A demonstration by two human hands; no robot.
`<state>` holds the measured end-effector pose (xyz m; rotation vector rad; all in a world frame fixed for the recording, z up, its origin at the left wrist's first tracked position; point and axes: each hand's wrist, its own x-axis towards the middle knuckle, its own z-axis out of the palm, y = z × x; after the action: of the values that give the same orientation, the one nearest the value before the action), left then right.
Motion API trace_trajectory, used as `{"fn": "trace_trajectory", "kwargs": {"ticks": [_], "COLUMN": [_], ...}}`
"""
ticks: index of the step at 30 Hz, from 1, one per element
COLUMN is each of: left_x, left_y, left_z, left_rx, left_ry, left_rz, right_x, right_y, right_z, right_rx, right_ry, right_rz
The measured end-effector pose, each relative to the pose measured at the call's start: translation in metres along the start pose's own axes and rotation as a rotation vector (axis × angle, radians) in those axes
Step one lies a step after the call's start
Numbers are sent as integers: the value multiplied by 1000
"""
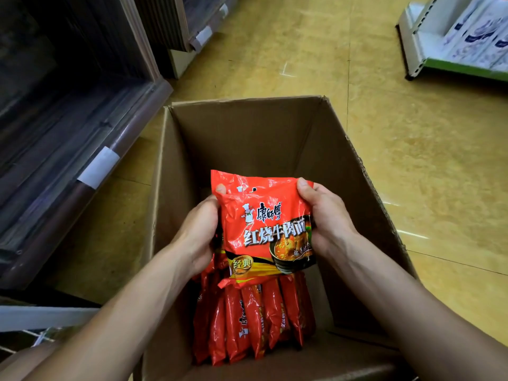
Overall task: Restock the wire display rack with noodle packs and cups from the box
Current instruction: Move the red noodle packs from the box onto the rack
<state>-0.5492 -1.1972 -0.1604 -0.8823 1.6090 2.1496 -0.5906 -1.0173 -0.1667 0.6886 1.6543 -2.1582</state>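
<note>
I see yellow floor [412,160] across most of the view, with a dark shelving unit [68,119] running along the left. In the middle stands an open cardboard box [247,133], its far half bare inside. At its near end a row of red noodle packs [253,320] stands on edge, packed side by side.

Above that row, inside the box opening, is the held noodle pack [264,224]. Its printed face is turned up toward me, its long axis runs near to far, and the top edge points far, tilted slightly left. Red edges show beneath it – I cannot tell how many more packs are there.

My left hand [200,232] grips the left edge, thumb on the far-left corner and fingers curled underneath. My right hand [327,218] clasps the right edge the same way – thumb on the far-right corner, fingers hidden below.
</note>
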Motion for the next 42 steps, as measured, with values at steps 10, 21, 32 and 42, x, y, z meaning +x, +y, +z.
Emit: {"fn": "trace_trajectory", "kwargs": {"ticks": [10, 21, 32, 42], "left_x": [1, 5, 4, -8], "left_y": [-1, -7, -3, 2], "left_z": [5, -1, -5, 3], "left_rx": [262, 260, 192, 136], "left_ry": [-162, 11, 21, -30], "left_rz": [160, 283, 329, 245], "right_x": [9, 1, -8, -12], "right_y": [5, -9, -6, -4], "right_z": [-5, 5, 3, 3], "right_rx": [133, -40, -238, -196], "right_ry": [157, -49, -186, -76], "right_rz": [134, 109, -15, -39]}}
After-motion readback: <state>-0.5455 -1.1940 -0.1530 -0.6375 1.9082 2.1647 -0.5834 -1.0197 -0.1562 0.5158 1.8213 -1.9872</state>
